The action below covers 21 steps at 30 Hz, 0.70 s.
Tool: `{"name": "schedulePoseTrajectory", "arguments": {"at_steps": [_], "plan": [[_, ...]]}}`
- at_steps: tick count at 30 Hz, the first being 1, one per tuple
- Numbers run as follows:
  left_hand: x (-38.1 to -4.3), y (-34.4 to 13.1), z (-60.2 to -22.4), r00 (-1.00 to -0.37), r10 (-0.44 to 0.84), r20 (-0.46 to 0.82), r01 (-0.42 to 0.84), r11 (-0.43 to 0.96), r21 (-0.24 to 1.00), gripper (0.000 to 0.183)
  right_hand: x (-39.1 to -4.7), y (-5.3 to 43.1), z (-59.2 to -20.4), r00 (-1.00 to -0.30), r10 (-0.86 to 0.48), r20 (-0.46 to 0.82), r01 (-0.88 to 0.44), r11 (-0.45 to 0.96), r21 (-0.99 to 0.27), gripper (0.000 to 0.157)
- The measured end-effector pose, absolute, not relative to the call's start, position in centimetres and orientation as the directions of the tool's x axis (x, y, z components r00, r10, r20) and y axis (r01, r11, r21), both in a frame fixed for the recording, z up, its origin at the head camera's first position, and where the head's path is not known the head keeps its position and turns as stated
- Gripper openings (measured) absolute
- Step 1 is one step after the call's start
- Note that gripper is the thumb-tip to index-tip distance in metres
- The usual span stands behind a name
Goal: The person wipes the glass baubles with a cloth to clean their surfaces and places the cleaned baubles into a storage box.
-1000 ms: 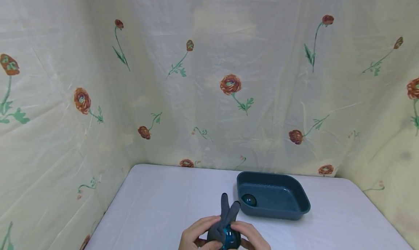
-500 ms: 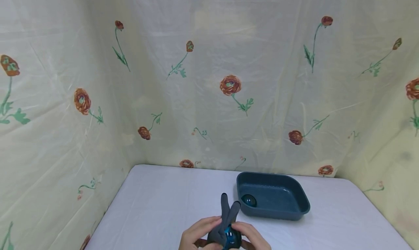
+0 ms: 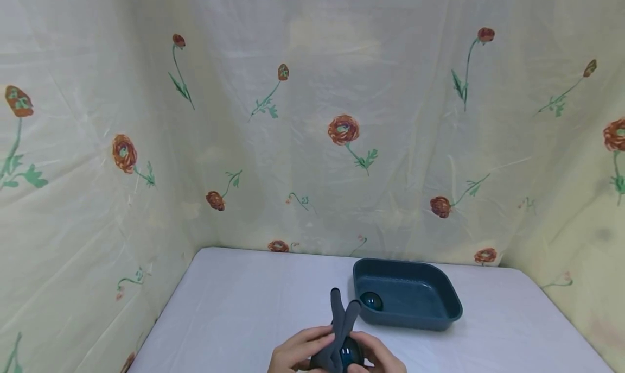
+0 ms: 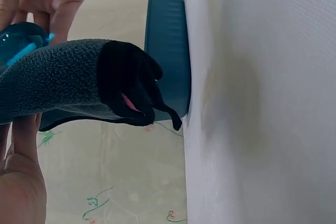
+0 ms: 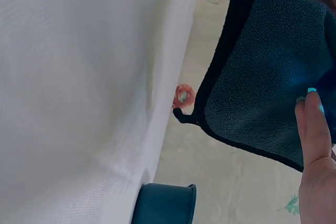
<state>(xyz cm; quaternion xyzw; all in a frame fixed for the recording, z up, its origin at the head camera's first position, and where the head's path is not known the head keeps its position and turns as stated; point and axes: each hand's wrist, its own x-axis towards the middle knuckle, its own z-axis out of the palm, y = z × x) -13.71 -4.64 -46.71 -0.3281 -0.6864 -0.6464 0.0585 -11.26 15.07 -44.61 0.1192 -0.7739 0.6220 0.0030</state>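
Note:
My left hand [image 3: 303, 348] grips a grey-blue cleaning cloth [image 3: 338, 321] with dark edging, its folded ends standing up like two ears. Inside its folds sits a glossy dark-blue rounded object [image 3: 351, 352], which my right hand [image 3: 378, 354] holds from the other side with fingers curled over it. The left wrist view shows bright blue glints on the glossy object [image 4: 21, 43] beside the fuzzy cloth [image 4: 63, 77]. In the right wrist view, the cloth [image 5: 257, 66] hangs widely spread, a small loop at its corner, and the right fingers [image 5: 315, 129] lie against it.
Beyond my hands, to the right, a dark teal rectangular tub [image 3: 410, 321] stands on the white-covered table [image 3: 254, 291]. A similar glossy dark teal rounded object [image 3: 372, 301] lies in its near left corner. Flower-printed sheeting [image 3: 293, 161] encloses the table's back and sides.
Both hands have shifted slightly right with the cloth and the glossy object. The left fingers have moved along the cloth toward its upright folds, and the cloth's folds have tightened. The tub is unmoved.

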Motion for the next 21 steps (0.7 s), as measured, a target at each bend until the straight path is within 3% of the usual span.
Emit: {"name": "schedulePoseTrajectory", "arguments": {"at_steps": [9,21], "plan": [[-14.09,-4.79,-47.43,-0.753,0.366,0.547,0.583,-0.015,0.812,0.033,-11.5,14.65,-44.64,-0.99,-0.09,0.112,-0.125,0.153,-0.98,0.047],[-14.02,-5.35,-46.51,-0.847,0.285,0.449,0.482,0.058,0.874,0.034,-12.03,14.43,-44.33,-0.996,-0.06,0.065,-0.076,0.191,-0.979,0.051]]}}
